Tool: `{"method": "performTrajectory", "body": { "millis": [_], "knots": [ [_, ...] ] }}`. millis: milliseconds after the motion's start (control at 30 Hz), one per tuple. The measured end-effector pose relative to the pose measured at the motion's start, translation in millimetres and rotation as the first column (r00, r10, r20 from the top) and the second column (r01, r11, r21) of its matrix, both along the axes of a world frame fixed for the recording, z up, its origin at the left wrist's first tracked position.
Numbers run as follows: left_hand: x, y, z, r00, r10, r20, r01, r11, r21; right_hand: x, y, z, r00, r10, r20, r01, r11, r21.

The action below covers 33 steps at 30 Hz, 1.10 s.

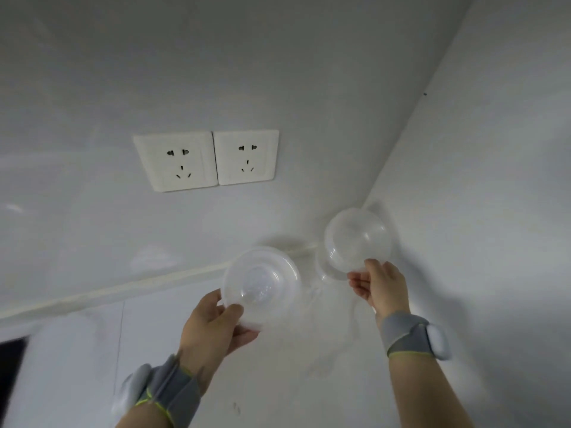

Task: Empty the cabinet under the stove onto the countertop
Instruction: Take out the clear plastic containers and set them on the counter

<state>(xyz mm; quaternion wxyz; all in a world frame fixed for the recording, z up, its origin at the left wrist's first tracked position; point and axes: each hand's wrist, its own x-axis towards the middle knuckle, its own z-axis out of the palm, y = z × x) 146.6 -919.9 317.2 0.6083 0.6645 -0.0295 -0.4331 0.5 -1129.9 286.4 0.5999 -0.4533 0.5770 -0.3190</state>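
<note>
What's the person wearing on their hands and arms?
No gloves on the left hand or right hand; forearms unsleeved. The left wrist strap and right wrist strap are grey fabric edged in neon yellow-green, each bearing a rounded pale grey pod.

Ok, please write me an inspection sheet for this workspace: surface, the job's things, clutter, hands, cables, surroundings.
Surface: white countertop, glossy, with a few small dark marks near the front.
Job's things: two clear plastic containers, the left container and the right container, both near the corner; contact with the countertop cannot be told.
Clutter: nothing seen.
Hands: left hand grips the left container's rim; right hand pinches the right container's edge; a grey wristband on each wrist.
Cables: nothing seen.
Surroundings: white wall with two wall sockets, nothing plugged in; dark patch at lower left, unidentifiable.
</note>
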Motion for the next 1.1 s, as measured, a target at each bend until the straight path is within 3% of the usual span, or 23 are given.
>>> {"method": "performTrajectory", "body": {
  "millis": [367,1100],
  "knots": [
    [-0.6,-21.6,-16.1,1.0,-0.017,-0.012,0.017,0.999,0.046,-0.9,-3.1,-22.2,0.993,0.04,-0.11,-0.035,0.998,0.047],
    [-33.2,-135.6,27.0,0.983,-0.165,0.084,0.168,0.985,-0.029,-83.5,54.5,-63.1,0.998,-0.053,-0.02,0.055,0.985,0.166]
  ]
}}
